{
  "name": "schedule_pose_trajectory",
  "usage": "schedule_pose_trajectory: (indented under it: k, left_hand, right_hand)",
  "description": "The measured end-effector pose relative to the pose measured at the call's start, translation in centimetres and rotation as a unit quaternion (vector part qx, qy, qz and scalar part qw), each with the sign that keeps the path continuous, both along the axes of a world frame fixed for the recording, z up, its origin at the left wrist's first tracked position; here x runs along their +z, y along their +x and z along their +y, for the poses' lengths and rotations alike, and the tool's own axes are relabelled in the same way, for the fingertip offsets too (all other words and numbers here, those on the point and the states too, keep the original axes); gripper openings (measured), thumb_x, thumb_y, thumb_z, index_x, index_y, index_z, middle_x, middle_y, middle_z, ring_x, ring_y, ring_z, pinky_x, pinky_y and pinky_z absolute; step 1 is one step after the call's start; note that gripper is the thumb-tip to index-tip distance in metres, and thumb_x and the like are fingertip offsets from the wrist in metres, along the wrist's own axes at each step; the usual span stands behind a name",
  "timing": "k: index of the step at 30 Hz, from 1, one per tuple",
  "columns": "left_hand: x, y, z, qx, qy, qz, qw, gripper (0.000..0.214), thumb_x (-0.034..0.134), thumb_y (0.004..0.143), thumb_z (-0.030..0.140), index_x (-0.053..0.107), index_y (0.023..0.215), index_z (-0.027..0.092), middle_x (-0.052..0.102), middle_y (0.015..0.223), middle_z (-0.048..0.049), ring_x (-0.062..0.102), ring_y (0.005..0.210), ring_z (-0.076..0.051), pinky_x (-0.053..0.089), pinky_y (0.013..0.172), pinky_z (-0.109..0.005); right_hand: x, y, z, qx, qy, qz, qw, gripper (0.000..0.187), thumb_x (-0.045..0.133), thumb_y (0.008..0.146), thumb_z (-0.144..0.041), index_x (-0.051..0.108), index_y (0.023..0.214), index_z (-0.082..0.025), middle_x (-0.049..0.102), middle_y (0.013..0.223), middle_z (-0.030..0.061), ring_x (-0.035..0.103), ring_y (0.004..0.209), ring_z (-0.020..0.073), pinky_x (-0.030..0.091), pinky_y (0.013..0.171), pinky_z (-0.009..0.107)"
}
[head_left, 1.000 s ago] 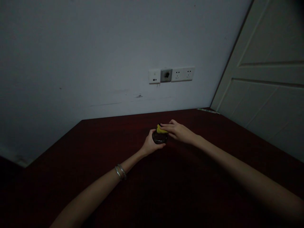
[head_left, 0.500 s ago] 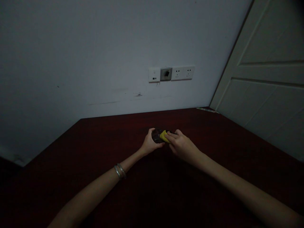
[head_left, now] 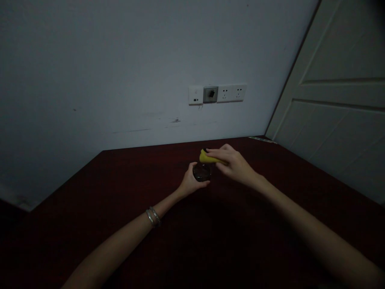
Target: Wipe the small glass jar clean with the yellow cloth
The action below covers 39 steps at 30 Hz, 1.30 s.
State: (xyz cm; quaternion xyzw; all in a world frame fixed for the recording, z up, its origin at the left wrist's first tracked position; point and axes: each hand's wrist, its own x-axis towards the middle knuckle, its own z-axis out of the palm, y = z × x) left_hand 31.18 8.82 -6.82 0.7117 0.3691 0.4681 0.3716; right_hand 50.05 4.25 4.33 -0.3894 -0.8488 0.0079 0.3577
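Observation:
My left hand [head_left: 190,180] is wrapped round the side of a small clear glass bowl or cup [head_left: 202,172], whose round rim faces up. Fingers lie behind it and the thumb in front. Just above and to the right, my right hand [head_left: 236,162] grips a yellow sponge [head_left: 207,157] with a dark patch at its upper end. The sponge hangs over the far edge of the glass; whether they touch is hard to tell in the dim light. Two silver bracelets [head_left: 153,216] circle my left wrist.
Both arms reach over a dark red tabletop [head_left: 135,172] that meets a pale wall [head_left: 120,72]. Sockets and a switch panel [head_left: 217,93] are set in the wall. A white panelled door [head_left: 339,120] borders the right side. A thin strip [head_left: 262,139] lies near the far right corner.
My right hand has lifted the yellow sponge up out of the glass, away from me. The glass's opening now shows. My left hand has stayed almost in place.

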Motion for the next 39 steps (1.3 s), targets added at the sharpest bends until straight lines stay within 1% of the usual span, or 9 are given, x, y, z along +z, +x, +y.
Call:
schedule_pose_trajectory:
  k: [3,6,13,21,29,33,36,38,39]
  left_hand:
    - [0.2,-0.1,-0.3,-0.001,-0.005,0.017,1.0,0.081,0.082,0.053,0.031,0.036,0.119,0.018,0.059,0.109,-0.009,0.06,0.101,-0.024,0.047,0.09,-0.04]
    - [0.4,-0.1,-0.4,-0.009,0.005,0.023,1.0,0.077,0.081,0.054,0.031,0.037,0.117,0.017,0.059,0.111,-0.0105,0.059,0.102,-0.025,0.047,0.089,-0.04]
    - [0.7,-0.3,-0.5,0.002,0.023,0.037,0.999,0.076,0.08,0.055,0.032,0.038,0.116,0.017,0.059,0.11,-0.0102,0.059,0.101,-0.025,0.046,0.089,-0.04]
    - [0.8,-0.2,-0.6,0.043,0.015,0.042,0.998,0.077,0.08,0.054,0.033,0.036,0.116,0.018,0.059,0.106,-0.0085,0.059,0.099,-0.024,0.047,0.089,-0.04]
    - [0.6,-0.3,-0.5,0.038,0.018,0.054,0.998,0.078,0.082,0.051,0.028,0.038,0.115,0.02,0.06,0.105,-0.0063,0.059,0.097,-0.023,0.047,0.086,-0.038]
    - [0.3,-0.4,-0.3,0.031,0.005,0.056,0.998,0.085,0.083,0.047,0.029,0.037,0.118,0.02,0.061,0.102,-0.005,0.061,0.093,-0.023,0.048,0.081,-0.036]
    - [0.2,-0.3,-0.2,0.017,0.013,0.048,0.999,0.082,0.082,0.052,0.033,0.037,0.118,0.019,0.061,0.106,-0.0071,0.061,0.096,-0.023,0.048,0.083,-0.036]
    - [0.1,-0.2,-0.2,0.016,0.019,0.042,0.999,0.079,0.082,0.054,0.036,0.037,0.118,0.019,0.06,0.109,-0.0088,0.06,0.1,-0.024,0.047,0.087,-0.038]
    - [0.1,-0.1,-0.1,0.017,0.019,0.041,0.999,0.079,0.082,0.055,0.037,0.037,0.118,0.019,0.06,0.111,-0.0093,0.06,0.102,-0.024,0.047,0.089,-0.039]
  right_hand:
    - [0.3,1.7,2.4,0.033,-0.003,-0.103,0.994,0.051,0.049,0.079,-0.007,0.061,0.123,-0.029,0.059,0.131,-0.0017,0.051,0.099,0.0237,0.047,0.081,0.041]
    - [-0.1,1.4,3.4,0.073,-0.018,-0.175,0.982,0.05,0.049,0.082,-0.008,0.06,0.123,-0.034,0.059,0.131,-0.0049,0.048,0.101,0.0237,0.048,0.077,0.037]
    - [-1.1,0.6,3.4,0.075,-0.019,-0.21,0.975,0.045,0.048,0.084,-0.011,0.062,0.12,-0.033,0.06,0.129,-0.004,0.048,0.098,0.023,0.047,0.075,0.035]
    - [-2.7,1.1,0.5,-0.005,-0.007,-0.191,0.982,0.046,0.047,0.079,-0.008,0.062,0.12,-0.019,0.068,0.115,0.0083,0.054,0.086,0.0228,0.045,0.076,0.036]
    - [-4.0,-2.4,-3.6,-0.126,-0.013,-0.208,0.97,0.033,0.046,0.081,-0.011,0.065,0.108,-0.015,0.07,0.101,0.013,0.053,0.082,0.0257,0.044,0.066,0.034]
    - [-3.5,-3.6,-4.5,-0.129,-0.059,-0.149,0.979,0.034,0.047,0.075,-0.008,0.067,0.1,-0.018,0.071,0.093,0.0101,0.056,0.08,0.0243,0.045,0.068,0.033]
    - [-3.1,-2.5,-3.2,-0.106,-0.127,0.02,0.986,0.034,0.049,0.07,-0.012,0.069,0.098,-0.019,0.072,0.092,0.0071,0.06,0.08,0.0229,0.047,0.075,0.035]
    - [-3.2,-1.2,-1.5,-0.089,-0.198,0.223,0.95,0.035,0.051,0.069,-0.017,0.067,0.1,-0.019,0.071,0.097,0.0043,0.062,0.082,0.0211,0.049,0.076,0.032]
    - [-3.4,-0.5,-0.7,-0.093,-0.246,0.321,0.91,0.033,0.052,0.069,-0.019,0.066,0.099,-0.019,0.071,0.093,0.0031,0.062,0.077,0.02,0.05,0.069,0.03]
